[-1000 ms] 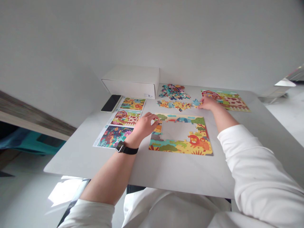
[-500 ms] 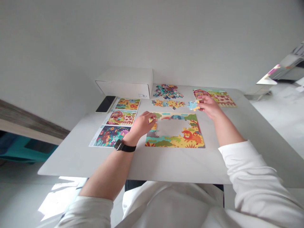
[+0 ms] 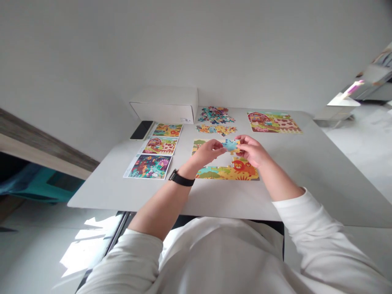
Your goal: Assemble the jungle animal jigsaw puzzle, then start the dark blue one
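Observation:
A blue puzzle piece [image 3: 230,144] is held above the part-built lion puzzle [image 3: 228,172], pinched from both sides. My left hand [image 3: 208,152], with a black watch at the wrist, grips its left edge. My right hand [image 3: 251,150] grips its right edge with closed fingers. Both hands hover over the puzzle's open middle, which they mostly hide. Loose yellow and blue pieces [image 3: 216,129] lie just behind the puzzle, and a second heap of darker pieces [image 3: 216,114] lies farther back.
On the white table [image 3: 321,163], a finished barn puzzle [image 3: 273,122] lies at the back right. Three picture cards [image 3: 157,150] are lined up on the left, beside a black phone [image 3: 141,130]. A white box [image 3: 167,104] stands against the wall.
My right hand lifted a blue piece from the loose pieces and carried it back over the lion puzzle. My left hand rose from the puzzle's edge and took hold of the piece too.

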A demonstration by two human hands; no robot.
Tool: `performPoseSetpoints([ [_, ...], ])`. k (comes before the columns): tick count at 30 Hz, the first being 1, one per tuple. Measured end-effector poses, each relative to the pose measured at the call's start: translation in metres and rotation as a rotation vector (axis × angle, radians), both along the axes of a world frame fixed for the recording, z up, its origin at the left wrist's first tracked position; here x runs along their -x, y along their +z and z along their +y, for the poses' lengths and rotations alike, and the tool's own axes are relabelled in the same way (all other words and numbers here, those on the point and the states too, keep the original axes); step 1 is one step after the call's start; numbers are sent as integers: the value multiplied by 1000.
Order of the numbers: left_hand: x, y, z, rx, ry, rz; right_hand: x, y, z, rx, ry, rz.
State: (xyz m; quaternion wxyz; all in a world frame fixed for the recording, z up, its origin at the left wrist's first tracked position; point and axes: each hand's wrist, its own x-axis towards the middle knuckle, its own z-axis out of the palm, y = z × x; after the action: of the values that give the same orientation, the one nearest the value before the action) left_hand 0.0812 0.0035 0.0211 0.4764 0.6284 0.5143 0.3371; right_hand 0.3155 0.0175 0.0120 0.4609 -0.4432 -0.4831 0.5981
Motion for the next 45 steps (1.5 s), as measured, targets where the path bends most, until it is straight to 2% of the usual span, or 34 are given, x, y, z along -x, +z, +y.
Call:
performPoseSetpoints([
  [4,-4,-16,1,127,12,-229,6,-11,-1,-15,2,-2],
  [7,2,-19,3,151,58,-271,8,-16,-2,-46,37,-43],
  [13,21,-22,11,107,158,-274,5,-21,-3,-128,151,-221],
  [20,23,-25,12,57,135,-199,-5,-31,4,-319,47,-431],
  [29,26,-25,13,47,156,-140,-18,-30,13,-380,-144,-599],
  [39,25,-26,14,54,163,-128,-18,-43,16,-449,-71,-551],
  [45,25,-25,14,37,156,-127,-16,-44,14,-467,-27,-552],
])
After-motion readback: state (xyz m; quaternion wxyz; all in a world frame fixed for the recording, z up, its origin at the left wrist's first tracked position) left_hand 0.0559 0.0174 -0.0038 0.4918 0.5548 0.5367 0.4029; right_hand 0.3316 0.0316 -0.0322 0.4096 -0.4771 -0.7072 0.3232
